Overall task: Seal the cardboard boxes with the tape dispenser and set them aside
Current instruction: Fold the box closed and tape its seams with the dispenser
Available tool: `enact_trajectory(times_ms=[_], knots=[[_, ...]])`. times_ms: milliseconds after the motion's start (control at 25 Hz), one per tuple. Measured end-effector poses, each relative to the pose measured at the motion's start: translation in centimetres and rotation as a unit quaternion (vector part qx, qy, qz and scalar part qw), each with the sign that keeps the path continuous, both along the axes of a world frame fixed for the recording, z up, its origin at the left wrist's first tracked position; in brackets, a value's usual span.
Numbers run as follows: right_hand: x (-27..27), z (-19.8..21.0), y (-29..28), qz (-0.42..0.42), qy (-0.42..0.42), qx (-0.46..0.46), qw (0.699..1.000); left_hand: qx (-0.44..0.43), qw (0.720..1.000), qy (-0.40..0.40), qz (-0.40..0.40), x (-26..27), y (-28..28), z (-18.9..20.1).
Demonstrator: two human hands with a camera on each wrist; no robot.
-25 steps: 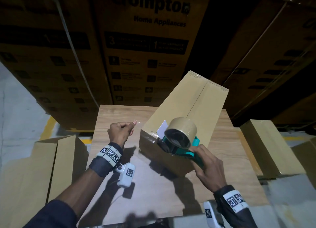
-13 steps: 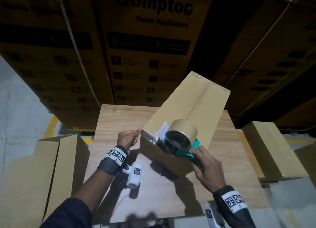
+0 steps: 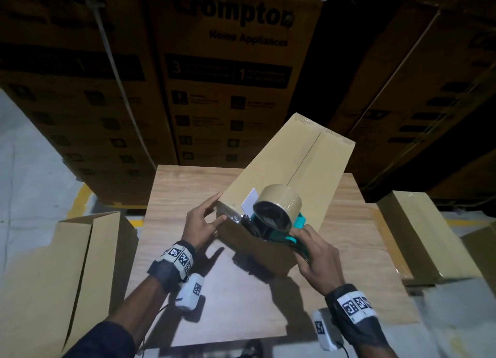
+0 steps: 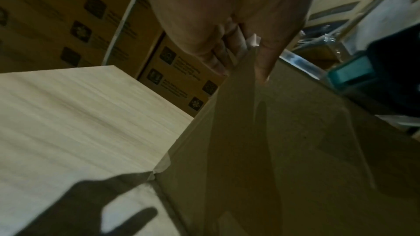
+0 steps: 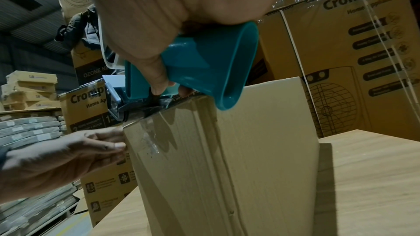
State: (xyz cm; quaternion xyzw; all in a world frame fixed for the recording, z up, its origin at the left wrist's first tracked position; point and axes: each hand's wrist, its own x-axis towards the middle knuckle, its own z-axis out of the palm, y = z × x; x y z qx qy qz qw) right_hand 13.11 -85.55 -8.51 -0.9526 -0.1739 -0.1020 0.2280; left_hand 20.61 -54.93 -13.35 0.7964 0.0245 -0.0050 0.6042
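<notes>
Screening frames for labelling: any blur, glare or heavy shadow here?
Head view: dim, stacked cartons behind nearly black, hard shadows on the table. Left wrist view: soft, smeared, left hand fills the top. Right wrist view: sharpest, glare on tape across the cardboard box.

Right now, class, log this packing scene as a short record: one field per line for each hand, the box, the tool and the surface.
Left hand: straight fingers steady the box's near corner
Right hand: grips the teal tape dispenser by its handle
Box: long, tilted, near end raised, centre seam untaped
Dispenser: on the box's near end, over clear tape
Surface: wooden table
</notes>
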Motion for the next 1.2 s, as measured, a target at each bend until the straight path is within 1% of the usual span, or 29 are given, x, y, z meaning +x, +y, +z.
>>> enact_trajectory(times_ms=[80,120,200,240,280,320,360,400,440,480,640,760,840,960,1120,1200], knots=[[0.0,-0.1,0.0,-0.001,-0.001,-0.003,1.000,0.022,1.000,0.009,-0.017,0.3,0.4,-0.6],[0.1,-0.1,-0.1,-0.002,0.002,-0.003,1.000,0.055,0.998,0.015,-0.033,0.4,0.9,-1.0],[0.1,-0.1,0.0,0.000,0.004,-0.004,1.000,0.159,0.985,-0.013,-0.059,0.8,2.0,-1.0],[0.1,-0.2,0.0,0.001,0.003,-0.007,1.000,0.213,0.974,-0.055,-0.056,0.7,2.3,-0.6],[0.2,-0.2,0.0,0.001,0.003,-0.008,1.000,0.261,0.956,-0.120,-0.052,0.5,2.2,0.1],[0.1,-0.2,0.0,0.000,0.007,-0.010,1.000,0.304,0.930,-0.197,-0.064,0.3,1.8,1.0],[0.1,-0.2,0.0,-0.004,0.012,-0.012,1.000,0.343,0.896,-0.266,-0.095,0.1,1.2,1.8],[0.1,-0.1,0.0,-0.007,0.016,-0.015,1.000,0.377,0.860,-0.317,-0.132,0.0,0.5,2.1],[0.1,0.0,0.0,-0.008,0.018,-0.019,1.000,0.403,0.835,-0.342,-0.154,-0.1,-0.2,2.0],[0.1,0.1,0.1,-0.009,0.021,-0.022,0.999,0.420,0.823,-0.347,-0.158,-0.1,-0.6,1.8],[0.0,0.9,0.4,-0.024,0.026,-0.038,0.999,0.420,0.828,-0.348,-0.132,0.0,-1.1,1.4],[-0.4,1.7,0.8,-0.026,0.030,-0.054,0.998,0.418,0.824,-0.359,-0.135,0.0,-0.8,1.4],[-0.7,2.4,0.4,-0.039,0.035,-0.045,0.998,0.407,0.821,-0.370,-0.151,0.4,-0.5,1.1],[-1.9,3.0,-1.7,-0.054,0.035,-0.030,0.997,0.390,0.829,-0.359,-0.177,1.1,0.2,0.1],[-4.7,3.5,-4.9,-0.066,0.054,-0.044,0.995,0.389,0.842,-0.338,-0.157,0.9,-0.2,-0.5],[-5.6,3.8,-6.0,-0.074,0.055,-0.057,0.994,0.380,0.845,-0.339,-0.162,0.9,-0.2,-0.3]])
